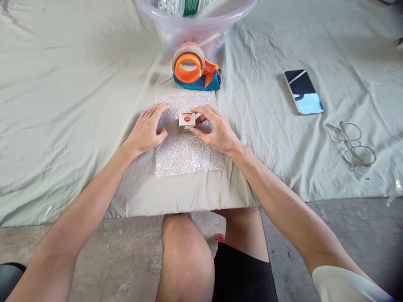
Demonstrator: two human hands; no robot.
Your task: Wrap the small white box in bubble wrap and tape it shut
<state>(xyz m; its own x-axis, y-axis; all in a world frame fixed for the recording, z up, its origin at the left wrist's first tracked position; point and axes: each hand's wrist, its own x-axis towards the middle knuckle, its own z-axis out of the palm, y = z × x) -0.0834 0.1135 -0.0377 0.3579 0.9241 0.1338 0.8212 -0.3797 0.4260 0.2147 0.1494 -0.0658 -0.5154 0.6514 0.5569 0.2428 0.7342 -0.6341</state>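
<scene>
A small tan box (187, 120) with a red label stands on a sheet of bubble wrap (185, 153) spread over a pale green cloth. My right hand (212, 130) pinches the box between thumb and fingers from its right side. My left hand (147, 130) lies flat on the left part of the bubble wrap, fingers stretched toward the box, holding nothing.
An orange and teal tape dispenser (195, 67) sits just behind the bubble wrap, in front of a clear plastic tub (201, 25). A phone (304, 92) and a pair of glasses (352, 144) lie to the right. The cloth edge (189, 201) drops to concrete floor by my knees.
</scene>
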